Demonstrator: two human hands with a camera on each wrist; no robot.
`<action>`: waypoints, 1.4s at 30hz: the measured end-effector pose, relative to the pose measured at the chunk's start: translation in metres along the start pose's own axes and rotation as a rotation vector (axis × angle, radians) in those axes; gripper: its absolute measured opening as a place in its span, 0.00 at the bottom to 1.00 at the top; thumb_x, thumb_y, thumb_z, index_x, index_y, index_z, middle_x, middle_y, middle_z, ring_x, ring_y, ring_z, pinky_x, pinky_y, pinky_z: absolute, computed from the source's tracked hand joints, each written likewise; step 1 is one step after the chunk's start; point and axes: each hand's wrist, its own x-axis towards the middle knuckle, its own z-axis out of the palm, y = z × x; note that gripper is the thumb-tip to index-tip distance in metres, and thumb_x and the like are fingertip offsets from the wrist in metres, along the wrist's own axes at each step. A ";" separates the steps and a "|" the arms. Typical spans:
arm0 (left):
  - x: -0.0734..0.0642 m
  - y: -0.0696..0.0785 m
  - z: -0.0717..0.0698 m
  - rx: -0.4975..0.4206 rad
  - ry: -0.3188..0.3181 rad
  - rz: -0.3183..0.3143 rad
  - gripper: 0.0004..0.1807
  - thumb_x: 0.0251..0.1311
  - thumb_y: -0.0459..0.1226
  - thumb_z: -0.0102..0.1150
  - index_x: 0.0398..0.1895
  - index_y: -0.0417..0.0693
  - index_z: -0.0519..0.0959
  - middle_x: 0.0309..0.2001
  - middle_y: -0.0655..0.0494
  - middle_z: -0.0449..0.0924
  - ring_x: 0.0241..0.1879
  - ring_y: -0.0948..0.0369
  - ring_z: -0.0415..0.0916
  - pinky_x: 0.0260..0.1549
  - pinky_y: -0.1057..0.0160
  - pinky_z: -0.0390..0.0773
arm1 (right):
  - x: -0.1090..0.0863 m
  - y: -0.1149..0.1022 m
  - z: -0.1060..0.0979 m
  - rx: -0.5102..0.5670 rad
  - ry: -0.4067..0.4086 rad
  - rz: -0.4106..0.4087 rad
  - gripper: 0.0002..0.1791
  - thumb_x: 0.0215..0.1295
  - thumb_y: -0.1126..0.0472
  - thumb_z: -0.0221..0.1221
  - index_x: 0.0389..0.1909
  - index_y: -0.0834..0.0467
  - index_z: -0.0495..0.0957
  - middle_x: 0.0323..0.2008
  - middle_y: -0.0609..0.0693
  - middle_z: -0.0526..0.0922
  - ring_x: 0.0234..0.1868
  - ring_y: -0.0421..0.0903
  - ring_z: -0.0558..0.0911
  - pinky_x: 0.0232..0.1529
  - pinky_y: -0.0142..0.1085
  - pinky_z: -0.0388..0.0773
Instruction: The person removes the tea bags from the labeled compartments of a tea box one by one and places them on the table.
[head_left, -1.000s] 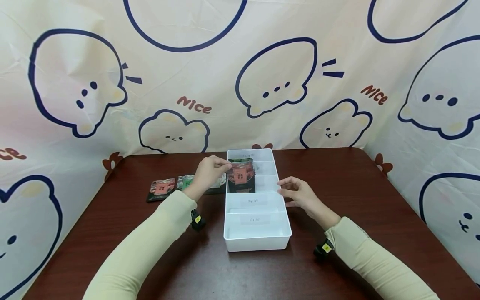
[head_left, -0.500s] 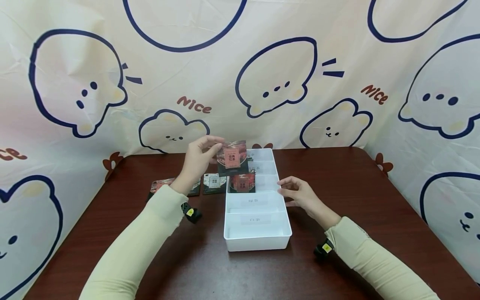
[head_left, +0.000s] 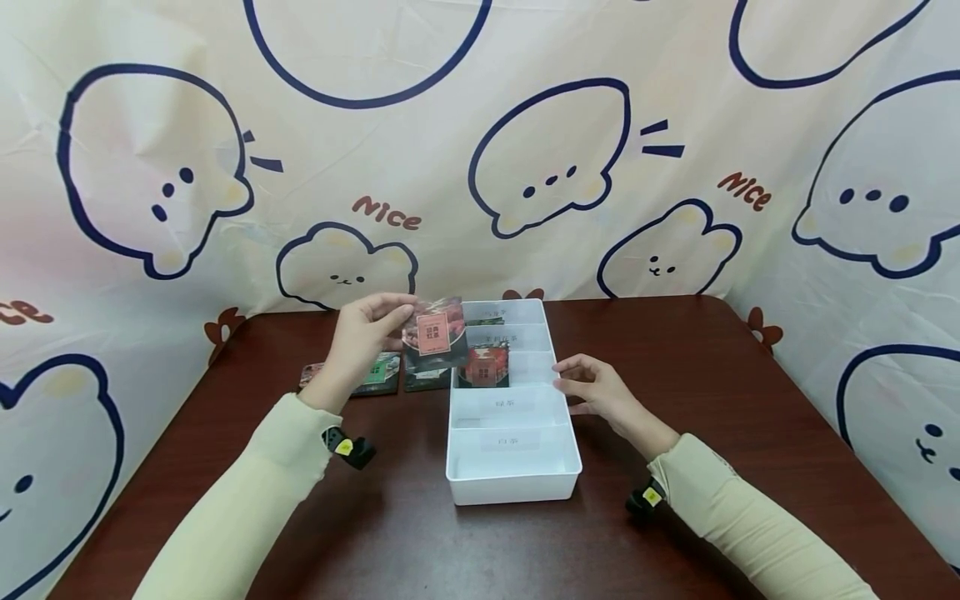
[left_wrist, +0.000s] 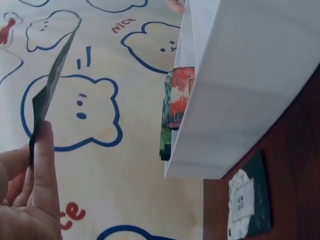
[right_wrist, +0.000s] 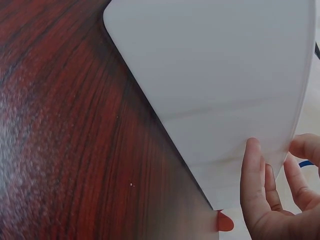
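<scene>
My left hand (head_left: 357, 342) pinches a tea sachet (head_left: 435, 333) with a pink-red label by its left edge, held up at the box's left rim. In the left wrist view this sachet (left_wrist: 50, 87) shows nearly edge-on, apart from the box. A long white divided box (head_left: 513, 490) stands on the table, its compartments labelled. Another red tea sachet (head_left: 483, 368) sits in its middle compartment, and green ones peek out behind it in the left wrist view. My right hand (head_left: 600, 392) touches the box's right side, fingertips at the rim and against the outer wall.
Left of the box lie a white-labelled sachet (head_left: 427, 380), a green-labelled sachet (head_left: 386, 372) and a red one (head_left: 309, 372) partly behind my left hand. A cartoon-print cloth (head_left: 450, 167) hangs behind the dark wooden table (head_left: 517, 550).
My left hand has lifted a red sachet up from the box's middle compartment and moved it left, then slightly down. The right hand stays at the box's side.
</scene>
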 end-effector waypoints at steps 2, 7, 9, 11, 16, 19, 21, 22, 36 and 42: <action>-0.003 -0.002 -0.005 -0.005 0.000 -0.019 0.20 0.64 0.43 0.61 0.53 0.41 0.79 0.41 0.63 0.84 0.33 0.65 0.79 0.30 0.69 0.83 | 0.000 0.000 0.000 0.000 0.002 0.001 0.18 0.64 0.64 0.61 0.54 0.62 0.74 0.45 0.56 0.76 0.41 0.46 0.80 0.38 0.44 0.85; -0.011 -0.007 -0.017 -0.041 -0.018 -0.098 0.21 0.64 0.40 0.61 0.55 0.36 0.78 0.35 0.66 0.84 0.29 0.68 0.79 0.29 0.70 0.83 | 0.001 0.000 0.001 -0.002 0.003 0.003 0.18 0.64 0.64 0.62 0.54 0.62 0.74 0.46 0.56 0.76 0.40 0.46 0.80 0.38 0.43 0.85; -0.014 -0.011 -0.021 -0.053 -0.029 -0.126 0.21 0.63 0.38 0.61 0.55 0.34 0.77 0.35 0.66 0.84 0.29 0.68 0.80 0.29 0.69 0.83 | 0.001 0.000 0.001 -0.002 0.005 0.006 0.18 0.64 0.64 0.62 0.54 0.62 0.74 0.46 0.56 0.76 0.40 0.46 0.80 0.38 0.43 0.85; -0.017 -0.015 -0.024 -0.051 -0.038 -0.145 0.21 0.63 0.37 0.61 0.56 0.33 0.76 0.34 0.65 0.84 0.30 0.67 0.81 0.30 0.68 0.84 | 0.000 0.000 0.001 -0.004 0.007 0.009 0.18 0.64 0.64 0.62 0.54 0.62 0.74 0.45 0.56 0.76 0.40 0.46 0.80 0.38 0.43 0.85; -0.021 -0.028 -0.032 -0.015 -0.044 -0.184 0.21 0.63 0.37 0.62 0.55 0.34 0.77 0.34 0.64 0.85 0.31 0.64 0.83 0.31 0.66 0.84 | 0.000 0.000 0.000 -0.007 0.009 0.012 0.18 0.64 0.64 0.62 0.54 0.62 0.74 0.45 0.56 0.76 0.40 0.45 0.80 0.38 0.43 0.85; -0.023 -0.034 -0.035 -0.001 -0.052 -0.220 0.20 0.63 0.38 0.62 0.55 0.35 0.77 0.34 0.63 0.85 0.31 0.63 0.83 0.31 0.66 0.84 | 0.000 0.000 0.000 -0.008 0.008 0.011 0.18 0.65 0.63 0.62 0.55 0.62 0.74 0.45 0.55 0.76 0.41 0.45 0.80 0.38 0.43 0.85; -0.024 -0.039 -0.036 -0.001 -0.065 -0.238 0.21 0.63 0.37 0.61 0.56 0.34 0.77 0.35 0.61 0.85 0.31 0.64 0.83 0.31 0.66 0.84 | 0.000 0.001 0.000 -0.007 0.008 0.008 0.19 0.65 0.63 0.62 0.55 0.62 0.74 0.45 0.55 0.76 0.40 0.45 0.80 0.38 0.43 0.85; -0.024 -0.041 -0.036 0.008 -0.068 -0.246 0.20 0.63 0.37 0.62 0.55 0.35 0.77 0.35 0.61 0.85 0.31 0.64 0.83 0.31 0.66 0.84 | 0.000 0.001 0.000 -0.008 0.008 0.006 0.19 0.64 0.63 0.62 0.55 0.62 0.74 0.45 0.56 0.76 0.40 0.45 0.80 0.38 0.42 0.85; -0.028 -0.074 -0.027 0.111 -0.123 -0.295 0.15 0.64 0.33 0.59 0.51 0.34 0.79 0.43 0.49 0.85 0.30 0.65 0.81 0.31 0.63 0.85 | 0.001 0.002 0.000 -0.018 0.005 0.006 0.18 0.65 0.63 0.61 0.55 0.62 0.74 0.44 0.55 0.76 0.41 0.45 0.80 0.38 0.42 0.85; -0.028 -0.079 -0.017 0.185 -0.140 -0.325 0.12 0.65 0.32 0.58 0.49 0.37 0.81 0.43 0.46 0.85 0.30 0.63 0.80 0.31 0.61 0.85 | 0.000 0.000 0.000 -0.020 0.001 0.004 0.18 0.65 0.63 0.61 0.55 0.62 0.74 0.44 0.55 0.76 0.42 0.46 0.79 0.39 0.43 0.85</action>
